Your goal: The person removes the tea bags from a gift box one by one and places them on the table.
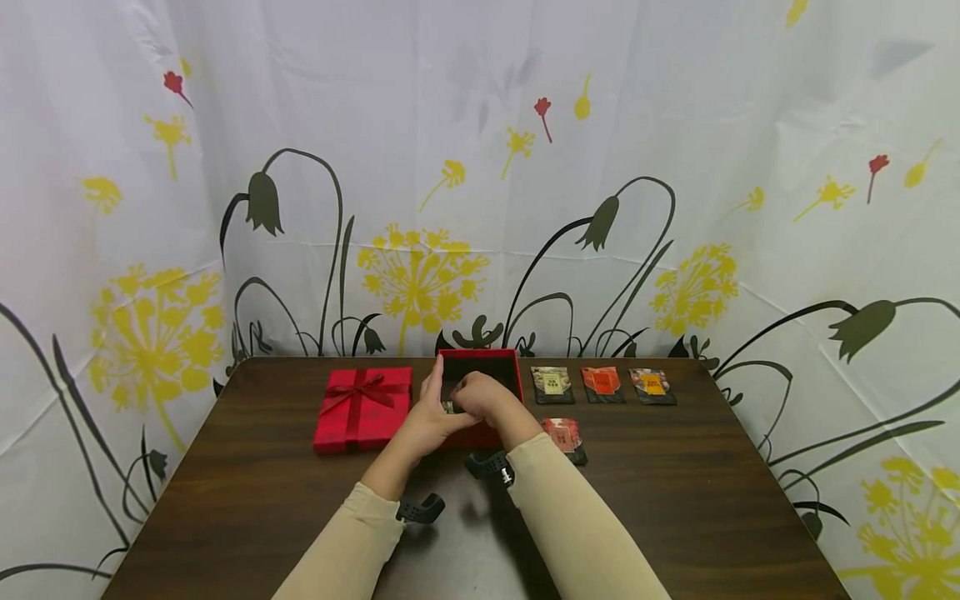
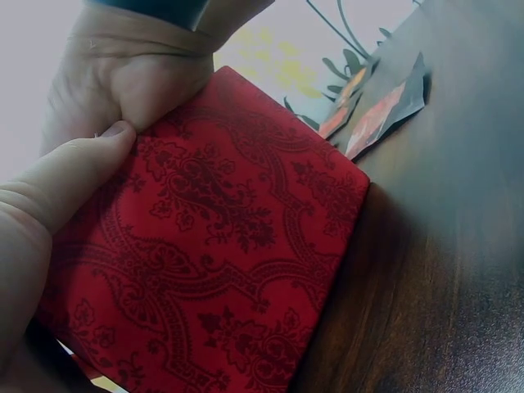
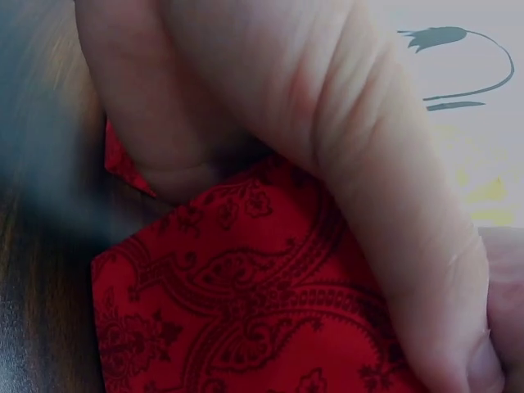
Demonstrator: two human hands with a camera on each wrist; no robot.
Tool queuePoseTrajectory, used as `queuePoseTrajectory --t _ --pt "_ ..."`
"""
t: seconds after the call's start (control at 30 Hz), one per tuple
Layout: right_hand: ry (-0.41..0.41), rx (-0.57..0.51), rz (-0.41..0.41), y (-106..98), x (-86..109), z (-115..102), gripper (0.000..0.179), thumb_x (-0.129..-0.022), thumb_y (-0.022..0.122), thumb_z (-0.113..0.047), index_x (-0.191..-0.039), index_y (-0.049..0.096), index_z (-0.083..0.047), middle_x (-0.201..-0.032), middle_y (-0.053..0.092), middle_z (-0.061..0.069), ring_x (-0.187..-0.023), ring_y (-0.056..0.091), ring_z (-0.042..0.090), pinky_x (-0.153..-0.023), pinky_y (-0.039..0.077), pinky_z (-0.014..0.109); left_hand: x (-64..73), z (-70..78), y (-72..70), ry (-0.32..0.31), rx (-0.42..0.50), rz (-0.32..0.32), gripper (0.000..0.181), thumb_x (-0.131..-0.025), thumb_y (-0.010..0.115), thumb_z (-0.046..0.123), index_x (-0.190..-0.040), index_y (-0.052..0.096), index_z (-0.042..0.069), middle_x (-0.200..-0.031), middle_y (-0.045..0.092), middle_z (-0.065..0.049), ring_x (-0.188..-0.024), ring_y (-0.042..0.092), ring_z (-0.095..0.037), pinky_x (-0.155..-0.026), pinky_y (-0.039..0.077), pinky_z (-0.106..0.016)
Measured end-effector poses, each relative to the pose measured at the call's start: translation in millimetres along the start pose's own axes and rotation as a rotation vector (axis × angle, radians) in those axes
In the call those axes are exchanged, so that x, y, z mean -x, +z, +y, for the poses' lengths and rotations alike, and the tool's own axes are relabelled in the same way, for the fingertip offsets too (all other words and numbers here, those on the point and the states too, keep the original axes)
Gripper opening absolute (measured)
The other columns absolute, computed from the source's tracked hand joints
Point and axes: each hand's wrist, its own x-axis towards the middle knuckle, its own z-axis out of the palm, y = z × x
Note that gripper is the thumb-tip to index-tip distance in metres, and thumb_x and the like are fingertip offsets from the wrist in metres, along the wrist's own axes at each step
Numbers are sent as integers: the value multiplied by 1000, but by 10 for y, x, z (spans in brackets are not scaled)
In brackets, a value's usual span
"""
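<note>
An uncovered red box (image 1: 480, 438) with a dark inside stands at mid-table; its front wall (image 2: 213, 221) has a dark red floral pattern. My left hand (image 1: 429, 417) lies along its near left corner, fingers extended upward, the thumb (image 2: 74, 172) against the outer front wall. Over the front edge my right hand (image 1: 486, 397) reaches inside with bent fingers. A small greenish packet (image 1: 450, 407) shows at those fingertips, mostly hidden, and appears pinched by them. In the right wrist view the right hand (image 3: 327, 123) covers much of the patterned box wall (image 3: 246, 303).
Left of the box lies a red lid (image 1: 363, 410) with a ribbon bow. To the right are a green-labelled packet (image 1: 552, 385), a red one (image 1: 602, 385), an orange-labelled one (image 1: 652, 387), and nearer, another red packet (image 1: 564, 437). A patterned curtain (image 1: 480, 167) hangs behind the table (image 1: 675, 500).
</note>
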Motion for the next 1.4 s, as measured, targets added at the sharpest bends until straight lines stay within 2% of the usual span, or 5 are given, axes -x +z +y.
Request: queuePoseTrajectory --t 0.33,0.6,0.83,1.03,1.4 --pt "29 -26 79 4 -28 -23 16 -93 65 1 -103 78 1 -96 67 13 -75 54 23 -52 44 27 -12 12 6 2 -9 10 137 -87 93 42 -176 -10 31 -183 -1 -17 -168 9 -46 -131 19 -74" --pt "9 -34 171 36 -30 -2 16 -97 63 1 -101 78 -2 -97 67 12 -73 54 22 -49 42 27 0 16 10 -3 0 2 138 -87 93 44 -176 -11 30 -183 -2 -17 -168 7 -46 -130 17 -75" --pt "-87 0 362 78 12 18 11 -105 60 -12 -109 69 -6 -113 72 15 -94 64 26 -74 55 36 1 18 2 -1 -13 15 139 -85 93 48 -176 -10 29 -182 1 -18 -168 10 -47 -130 19 -74" --pt "-81 -129 379 94 34 12 20 -112 52 -16 -117 65 -2 -118 70 19 -101 64 30 -86 58 43 8 11 6 10 -15 16 139 -85 92 51 -176 -11 31 -183 -1 -18 -168 8 -45 -131 18 -73" --pt "-79 -317 387 64 79 -19 27 -119 39 -26 -107 56 -8 -97 63 18 -83 71 41 -61 52 38 8 29 12 22 -12 19 137 -86 91 52 -176 -9 31 -183 -2 -18 -169 5 -45 -131 17 -74"
